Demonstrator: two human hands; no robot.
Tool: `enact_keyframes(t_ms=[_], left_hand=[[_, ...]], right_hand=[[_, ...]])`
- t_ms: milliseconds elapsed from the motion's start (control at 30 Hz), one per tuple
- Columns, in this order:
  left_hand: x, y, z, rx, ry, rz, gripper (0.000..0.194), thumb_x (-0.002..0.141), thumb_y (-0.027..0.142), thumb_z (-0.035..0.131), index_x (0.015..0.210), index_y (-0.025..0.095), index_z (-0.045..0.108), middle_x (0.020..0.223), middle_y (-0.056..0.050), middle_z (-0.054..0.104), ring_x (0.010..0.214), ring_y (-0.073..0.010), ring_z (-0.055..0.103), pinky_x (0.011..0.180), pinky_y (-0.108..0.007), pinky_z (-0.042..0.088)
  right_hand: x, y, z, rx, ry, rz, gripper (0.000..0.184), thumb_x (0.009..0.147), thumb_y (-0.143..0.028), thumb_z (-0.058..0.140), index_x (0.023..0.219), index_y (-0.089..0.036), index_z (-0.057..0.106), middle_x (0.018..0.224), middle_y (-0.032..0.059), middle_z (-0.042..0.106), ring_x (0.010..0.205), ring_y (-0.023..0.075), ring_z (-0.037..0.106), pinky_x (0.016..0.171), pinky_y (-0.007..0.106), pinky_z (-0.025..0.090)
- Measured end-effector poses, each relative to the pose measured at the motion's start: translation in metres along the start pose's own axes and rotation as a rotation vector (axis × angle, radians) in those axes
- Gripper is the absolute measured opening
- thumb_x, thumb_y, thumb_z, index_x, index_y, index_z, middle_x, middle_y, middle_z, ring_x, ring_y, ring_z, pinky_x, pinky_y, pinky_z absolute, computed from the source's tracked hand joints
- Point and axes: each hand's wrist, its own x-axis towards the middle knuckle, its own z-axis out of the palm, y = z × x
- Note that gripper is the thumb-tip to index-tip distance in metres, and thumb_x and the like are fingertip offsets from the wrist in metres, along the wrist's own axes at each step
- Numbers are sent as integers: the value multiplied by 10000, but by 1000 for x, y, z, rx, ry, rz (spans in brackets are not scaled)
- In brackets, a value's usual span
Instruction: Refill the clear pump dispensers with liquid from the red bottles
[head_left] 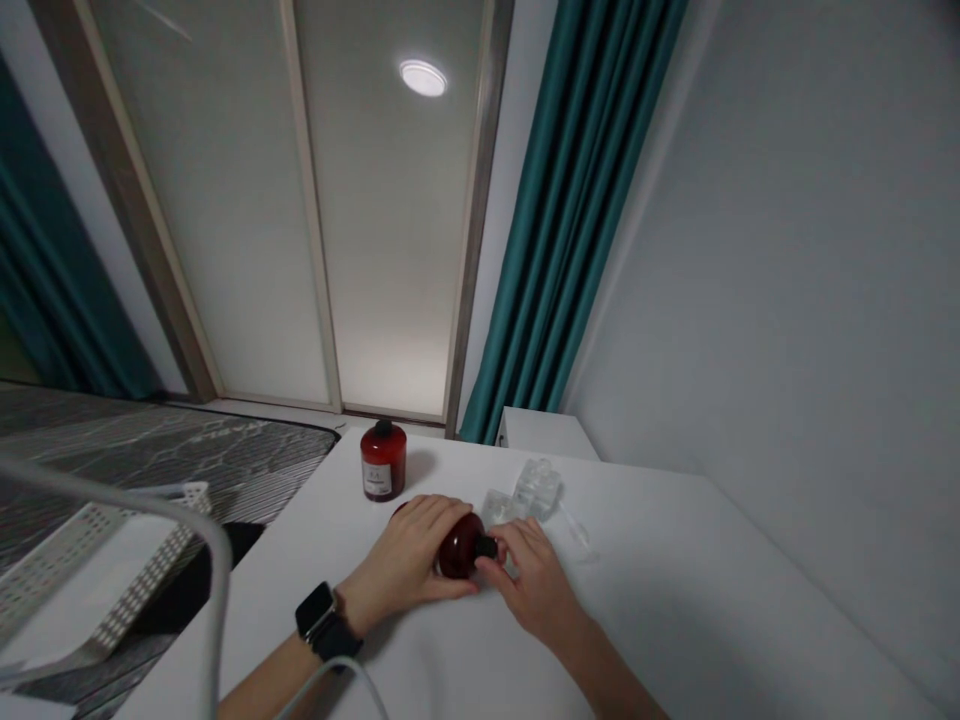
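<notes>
A dark red bottle lies on its side on the white table, its black cap pointing right. My left hand is wrapped over the bottle's body and hides much of it. At the cap, the thumb and fingers of my right hand are pinched together. A second red bottle with a black cap and a pale label stands upright behind my left hand. Just beyond my right hand lie clear plastic pieces, perhaps packaging; their kind is hard to make out.
The white table runs along the wall at right. A white perforated basket sits left of it, behind a curved grey tube. A white cabinet stands past the far edge, near a teal curtain and frosted sliding doors.
</notes>
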Motion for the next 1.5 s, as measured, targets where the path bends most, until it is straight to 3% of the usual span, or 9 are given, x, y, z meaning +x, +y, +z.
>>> enact_keyframes(t_ms=[167, 433, 533, 667, 833, 1000, 1200, 1367, 1500], left_hand=[[0, -1, -4, 76, -47, 25, 817, 639, 618, 823, 1244, 172, 505, 1161, -130, 662, 1030, -331, 626, 898, -469, 496], [2, 1, -7, 63, -22, 9, 660, 733, 474, 788, 1244, 176, 495, 1154, -119, 662, 1003, -297, 632, 877, -426, 500], [3, 2, -7, 80, -21, 18, 632, 745, 476, 768, 1236, 178, 506, 1129, -115, 672, 993, -300, 636, 873, -431, 498], [2, 2, -5, 95, -1, 31, 651, 748, 490, 753, 1258, 171, 503, 1158, -121, 671, 1010, -304, 640, 891, -444, 500], [1, 1, -5, 108, 0, 33, 652, 755, 468, 757, 1264, 155, 497, 1160, -127, 669, 1009, -305, 639, 892, -445, 501], [0, 0, -5, 98, -3, 50, 667, 749, 473, 767, 1269, 159, 492, 1164, -124, 663, 1018, -300, 635, 890, -439, 501], [-1, 0, -3, 76, 7, 45, 666, 764, 484, 750, 1287, 175, 477, 1171, -129, 663, 1028, -303, 636, 904, -437, 495], [1, 2, -5, 95, 23, 55, 646, 768, 484, 745, 1271, 167, 492, 1153, -125, 674, 1008, -299, 645, 880, -433, 502], [1, 2, -5, 91, 32, 51, 641, 764, 476, 748, 1272, 173, 498, 1149, -119, 675, 1000, -293, 646, 873, -426, 506]], right_hand=[[-7, 2, 10, 74, 3, 46, 121, 952, -201, 560, 1072, -196, 550, 802, 37, 617, 731, 211, 581, 639, 324, 510], [1, -8, 0, 74, -32, -129, 323, 893, -8, 439, 1111, -221, 545, 1096, 96, 616, 994, 229, 585, 868, 408, 520], [3, -14, -4, 124, -8, -73, 309, 867, -55, 485, 1135, -207, 513, 1122, 107, 601, 1034, 243, 569, 899, 425, 501], [3, -13, -5, 62, 17, 15, 302, 898, -134, 507, 1190, -210, 488, 995, 76, 626, 922, 246, 578, 883, 454, 474], [5, -10, -10, 87, -21, -29, 450, 802, -57, 450, 1233, -185, 467, 1102, 108, 604, 1028, 271, 556, 922, 475, 442], [5, -13, -11, 96, -37, -1, 361, 883, -95, 459, 1226, -204, 485, 983, 67, 628, 901, 237, 575, 855, 433, 478], [5, -19, -11, 158, -34, -63, 475, 840, -50, 444, 1291, -200, 454, 1223, 122, 572, 1134, 264, 530, 980, 464, 461], [3, -15, -6, 69, -12, 28, 330, 907, -142, 499, 1230, -207, 484, 1044, 95, 612, 969, 267, 561, 860, 466, 503], [3, -17, -4, 149, -7, 9, 441, 818, -51, 469, 1231, -202, 487, 1134, 108, 578, 1061, 267, 536, 936, 472, 481]])
